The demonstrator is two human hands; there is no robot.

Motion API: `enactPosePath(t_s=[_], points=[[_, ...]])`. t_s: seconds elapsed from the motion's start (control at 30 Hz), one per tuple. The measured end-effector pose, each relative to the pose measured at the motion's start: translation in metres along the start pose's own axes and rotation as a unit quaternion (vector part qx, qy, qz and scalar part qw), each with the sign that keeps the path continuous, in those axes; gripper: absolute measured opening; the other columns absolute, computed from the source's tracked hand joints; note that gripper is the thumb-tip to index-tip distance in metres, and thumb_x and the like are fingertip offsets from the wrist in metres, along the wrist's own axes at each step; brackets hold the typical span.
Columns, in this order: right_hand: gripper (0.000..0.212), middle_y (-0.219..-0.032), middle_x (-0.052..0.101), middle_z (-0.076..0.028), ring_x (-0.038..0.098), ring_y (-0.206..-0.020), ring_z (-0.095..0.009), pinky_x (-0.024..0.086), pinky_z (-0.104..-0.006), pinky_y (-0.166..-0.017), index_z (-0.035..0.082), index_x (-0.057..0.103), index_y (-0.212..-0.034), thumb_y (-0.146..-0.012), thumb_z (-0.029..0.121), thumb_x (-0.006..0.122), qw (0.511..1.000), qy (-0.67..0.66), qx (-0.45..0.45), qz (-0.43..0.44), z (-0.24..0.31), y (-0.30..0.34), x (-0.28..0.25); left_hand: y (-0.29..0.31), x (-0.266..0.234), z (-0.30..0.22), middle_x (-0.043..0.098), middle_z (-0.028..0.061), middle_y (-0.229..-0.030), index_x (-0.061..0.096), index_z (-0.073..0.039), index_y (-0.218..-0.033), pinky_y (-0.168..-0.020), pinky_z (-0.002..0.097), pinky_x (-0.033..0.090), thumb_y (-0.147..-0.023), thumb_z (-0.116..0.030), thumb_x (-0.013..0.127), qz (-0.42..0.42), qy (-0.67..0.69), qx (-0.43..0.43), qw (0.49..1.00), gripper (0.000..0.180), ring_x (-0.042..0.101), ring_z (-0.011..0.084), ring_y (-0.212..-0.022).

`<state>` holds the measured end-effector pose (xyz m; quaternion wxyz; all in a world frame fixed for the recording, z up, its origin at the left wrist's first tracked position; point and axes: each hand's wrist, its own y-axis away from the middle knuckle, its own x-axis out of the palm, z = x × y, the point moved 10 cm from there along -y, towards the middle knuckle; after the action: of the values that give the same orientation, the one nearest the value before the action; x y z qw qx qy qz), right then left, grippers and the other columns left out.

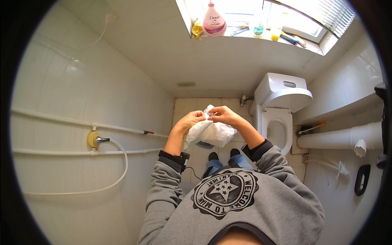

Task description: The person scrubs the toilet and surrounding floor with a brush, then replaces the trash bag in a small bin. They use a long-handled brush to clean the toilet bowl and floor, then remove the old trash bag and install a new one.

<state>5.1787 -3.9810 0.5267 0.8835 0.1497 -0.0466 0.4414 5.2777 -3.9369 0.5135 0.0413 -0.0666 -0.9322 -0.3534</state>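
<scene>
A white plastic bag [218, 134] hangs in front of me, bulging below its gathered, twisted top. My left hand [193, 121] pinches the gathered neck from the left side. On the other side, the fingers of my right hand [225, 116] are closed on the same neck, close to the left fingertips. A short white end of the bag sticks up between the two hands. What the bag contains is hidden by the plastic. Below it, part of a dark flat object [205, 145] shows on the tiled floor.
To the right stands a white toilet [276, 126] with its lid raised. White pipes and a yellow shower valve [93, 139] with a hose run along the left wall. A pink pump bottle [214, 21] and other bottles stand on the windowsill. A thick white pipe [339, 138] lies along the right wall.
</scene>
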Motion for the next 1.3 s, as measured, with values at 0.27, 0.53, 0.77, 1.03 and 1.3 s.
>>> enactPosePath(t_s=[0.27,0.53,0.77,1.03,1.3], points=[[0.029,-0.061,0.046,0.007,0.04,-0.054,-0.004,0.029,-0.0201,-0.048,0.013,0.056,-0.066,-0.082,0.029,0.076,0.986,-0.084,0.072,-0.125,-0.015,0.02,-0.044,0.0,-0.065,0.017,0.062,0.0042,-0.075,0.061,-0.004,-0.081,-0.056,0.0295,0.049,-0.083,-0.016,0.067,-0.196,0.161,0.073,0.965,0.014,0.059,0.0133,-0.064],[0.029,-0.069,0.063,-0.009,0.06,-0.061,-0.029,0.05,-0.0384,-0.06,0.008,0.064,-0.065,-0.086,0.027,0.057,0.841,0.514,-0.161,-0.057,0.038,0.054,0.022,-0.024,-0.098,0.017,0.063,0.01,-0.071,0.066,0.0,-0.082,-0.052,0.036,0.052,-0.077,-0.019,0.07,-0.267,0.252,0.112,0.923,0.02,0.063,0.0212,-0.059],[0.021,-0.074,0.054,-0.01,0.06,-0.062,-0.024,0.048,-0.0379,-0.055,0.004,0.054,-0.07,-0.086,0.018,0.059,0.814,0.522,-0.254,-0.013,0.027,0.084,0.045,-0.021,-0.106,0.03,0.06,0.0056,-0.066,0.064,-0.004,-0.08,-0.042,0.0303,0.042,-0.081,-0.021,0.067,-0.224,0.257,0.141,0.93,0.018,0.054,0.0148,-0.048],[0.018,-0.062,0.057,-0.015,0.055,-0.058,-0.033,0.043,-0.0397,-0.055,0.002,0.058,-0.084,-0.091,0.019,0.059,0.939,0.321,-0.108,-0.059,-0.039,0.032,0.045,0.017,-0.042,0.066,0.06,-0.0057,-0.073,0.067,-0.007,-0.088,-0.042,0.0182,0.029,-0.086,-0.013,0.059,-0.072,0.153,0.061,0.984,0.01,0.037,0.001,-0.046],[0.015,-0.095,0.058,-0.017,0.062,-0.081,-0.036,0.05,-0.0419,-0.069,0.006,0.066,-0.098,-0.085,0.012,0.064,0.947,0.311,-0.079,0.013,-0.124,-0.012,0.097,0.022,-0.052,0.193,0.067,-0.0008,-0.096,0.062,-0.001,-0.115,-0.07,0.0255,0.046,-0.084,-0.011,0.062,-0.264,0.001,0.145,0.953,0.032,0.059,0.0091,-0.081]])
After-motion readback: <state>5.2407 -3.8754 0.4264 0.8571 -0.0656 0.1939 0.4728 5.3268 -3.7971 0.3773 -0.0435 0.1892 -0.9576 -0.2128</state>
